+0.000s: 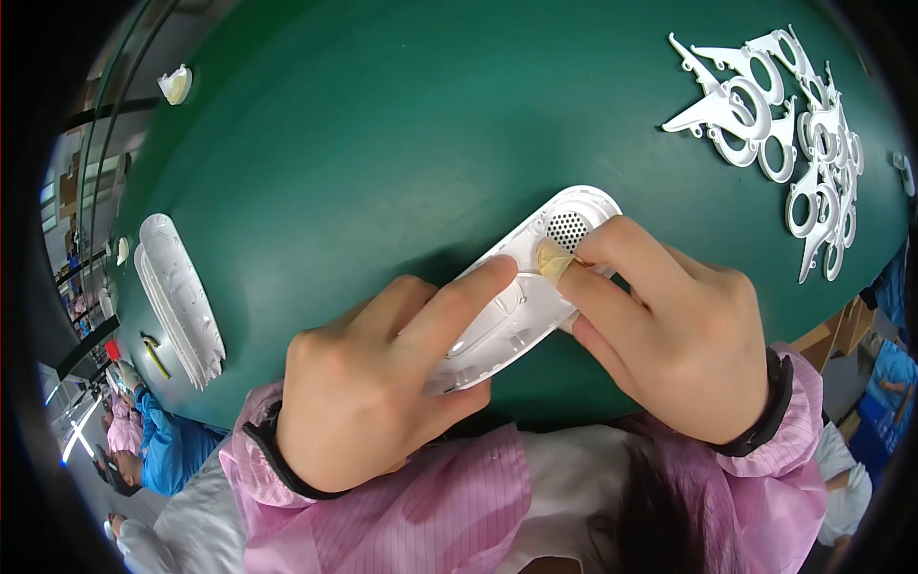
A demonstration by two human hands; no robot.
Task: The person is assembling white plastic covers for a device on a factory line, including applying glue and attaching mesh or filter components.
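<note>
A long white plastic housing (531, 304) with rounded ends is held slantwise above the green table, its hollow inner side up. Its far end carries a round grille of small dark holes (566, 230). My left hand (382, 354) grips the near left part, thumb below and a fingertip pressed on the inside. My right hand (684, 325) closes on the right edge near the grille. One of its fingers wears a pale yellow finger cot (554, 259), which rests on the inside beside the grille. Whatever lies under that fingertip is hidden.
A stack of similar white housings (182, 297) lies at the left, with a small yellow-and-black item (153, 354) beside it. Many white ring-shaped brackets (746, 110) are heaped at the far right. A small white-and-yellow piece (176, 85) sits far left. People in blue (172, 440) appear beyond the table edge.
</note>
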